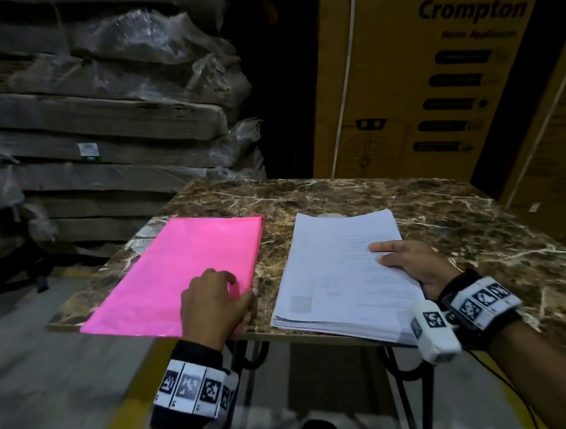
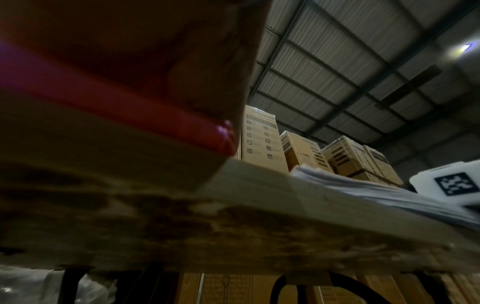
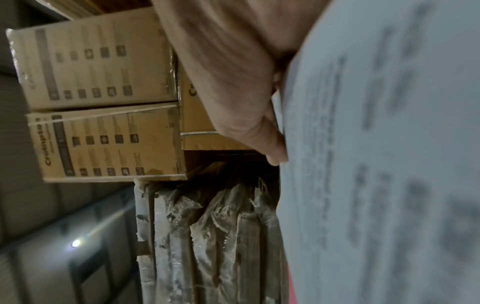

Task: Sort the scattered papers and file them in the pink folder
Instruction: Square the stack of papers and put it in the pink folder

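A closed pink folder [image 1: 183, 264] lies on the left half of the marble table [image 1: 463, 219]. My left hand [image 1: 213, 299] sits on its near right corner with the fingers curled on the cover and the thumb at the folder's right edge. In the left wrist view the pink folder [image 2: 130, 111] edge shows under my palm [image 2: 130, 51]. A squared stack of white printed papers [image 1: 341, 270] lies to the right of the folder. My right hand [image 1: 405, 258] rests on the stack's right edge with straight fingers flat on the top sheet [image 3: 389, 164].
Tall Crompton cardboard boxes [image 1: 415, 66] stand behind the table on the right. Plastic-wrapped flat cartons [image 1: 94, 111] are stacked behind on the left. Bare marble lies beyond and to the right of the papers. The stack overhangs the table's near edge [image 2: 233, 216] slightly.
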`<state>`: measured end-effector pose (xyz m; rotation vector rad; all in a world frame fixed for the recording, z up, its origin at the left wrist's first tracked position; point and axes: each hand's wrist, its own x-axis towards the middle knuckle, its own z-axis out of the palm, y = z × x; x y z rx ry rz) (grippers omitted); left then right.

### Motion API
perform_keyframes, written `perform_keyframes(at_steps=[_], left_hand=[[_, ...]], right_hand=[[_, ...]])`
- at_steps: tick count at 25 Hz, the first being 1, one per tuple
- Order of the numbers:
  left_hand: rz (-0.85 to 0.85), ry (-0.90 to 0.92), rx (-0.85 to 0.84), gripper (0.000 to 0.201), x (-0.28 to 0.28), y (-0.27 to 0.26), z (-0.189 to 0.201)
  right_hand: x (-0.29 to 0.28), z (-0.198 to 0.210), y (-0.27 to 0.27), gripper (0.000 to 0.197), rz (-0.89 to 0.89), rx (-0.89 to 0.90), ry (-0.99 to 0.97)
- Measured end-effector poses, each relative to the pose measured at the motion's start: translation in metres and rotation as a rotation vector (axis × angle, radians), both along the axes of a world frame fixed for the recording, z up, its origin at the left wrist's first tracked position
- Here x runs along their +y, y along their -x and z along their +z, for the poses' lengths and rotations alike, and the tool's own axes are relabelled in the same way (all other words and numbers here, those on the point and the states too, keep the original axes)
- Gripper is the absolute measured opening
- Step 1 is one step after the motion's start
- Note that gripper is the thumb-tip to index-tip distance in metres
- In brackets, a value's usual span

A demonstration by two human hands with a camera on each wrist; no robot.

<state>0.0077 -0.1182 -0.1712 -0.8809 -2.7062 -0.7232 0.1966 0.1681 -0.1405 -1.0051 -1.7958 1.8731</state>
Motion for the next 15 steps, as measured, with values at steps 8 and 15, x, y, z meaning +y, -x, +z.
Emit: perform_keyframes(at_steps=[8, 15], left_hand=[[-0.021, -0.067, -0.040, 0.022, 0.000, -0.004, 0.006], [-0.029, -0.033, -0.030, 0.027, 0.007, -0.020, 0.014]], right_hand=[[-0.010, -0.017, -0.025, 0.030, 0.077, 0.107, -0.247], [-0.010, -0.023, -0.034, 0.033, 0.079, 0.186, -0.193]])
